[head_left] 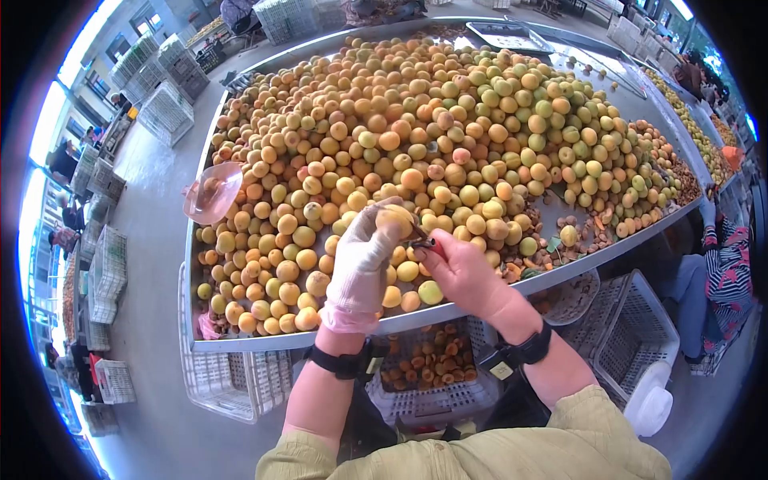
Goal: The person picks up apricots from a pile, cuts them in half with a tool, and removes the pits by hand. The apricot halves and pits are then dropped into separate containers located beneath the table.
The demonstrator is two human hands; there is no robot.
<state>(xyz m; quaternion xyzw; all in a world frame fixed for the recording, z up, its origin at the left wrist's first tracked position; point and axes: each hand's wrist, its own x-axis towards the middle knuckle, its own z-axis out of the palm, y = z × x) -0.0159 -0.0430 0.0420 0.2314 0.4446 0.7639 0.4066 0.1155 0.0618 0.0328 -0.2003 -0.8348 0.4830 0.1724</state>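
Orange apricot (396, 220) gripped in our gloved left hand (360, 264); right hand (464, 272) clenches red-handled knife (428, 244) against it. Crate (432, 372) below holds few halves; heap (416, 120) on tabletop (264, 342) mostly whole.

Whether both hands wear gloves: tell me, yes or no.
No: only the left hand is gloved; the right hand is bare.

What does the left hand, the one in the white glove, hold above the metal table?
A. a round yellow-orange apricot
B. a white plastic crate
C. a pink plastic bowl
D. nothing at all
A: the gloved left hand closes around a round yellow-orange apricot, and the bare right hand holds a small red-handled knife right beside it.
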